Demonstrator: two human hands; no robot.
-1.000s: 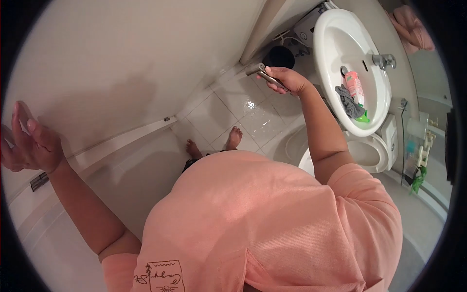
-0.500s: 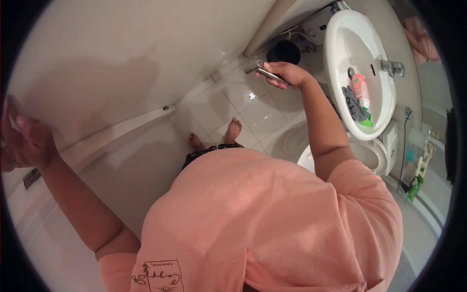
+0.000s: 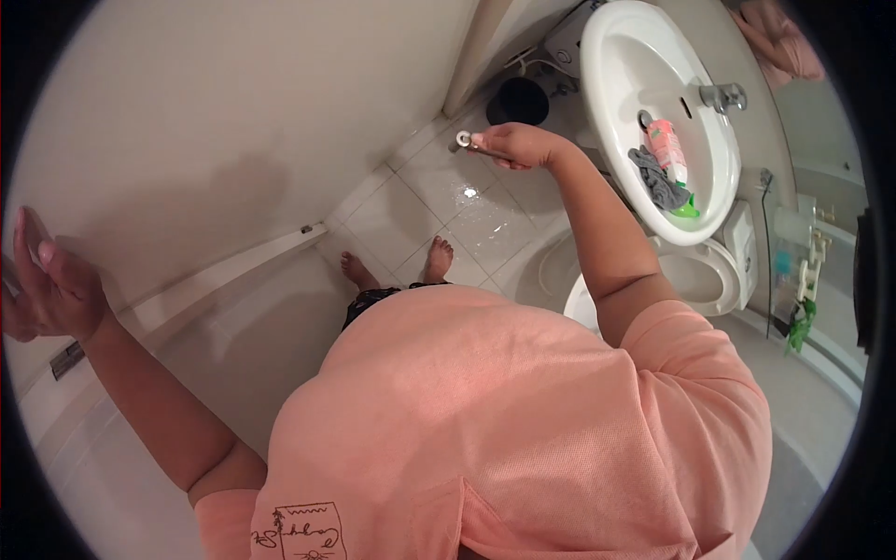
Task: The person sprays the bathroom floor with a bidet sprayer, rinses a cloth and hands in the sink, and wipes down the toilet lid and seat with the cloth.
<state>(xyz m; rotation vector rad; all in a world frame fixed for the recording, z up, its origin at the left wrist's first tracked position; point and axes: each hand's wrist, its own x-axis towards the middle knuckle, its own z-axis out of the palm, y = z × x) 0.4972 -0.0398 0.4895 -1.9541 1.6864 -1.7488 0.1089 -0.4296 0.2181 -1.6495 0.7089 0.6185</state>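
One metal handle (image 3: 462,141) sits gripped in the right hand (image 3: 521,147); the left hand (image 3: 67,287) is spread beside the wall (image 3: 280,93). Even finger pressure should steady the handle.

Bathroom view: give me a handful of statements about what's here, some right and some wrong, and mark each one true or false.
1. The right hand holds a metal piece. True.
2. The left hand is clenched in a fist. False: it is open, beside the wall.
3. A grey cloth lies in the sink. True.
4. The pink pack is outside the sink. False: it lies in it, by the cloth.
5. The feet are bare. True.
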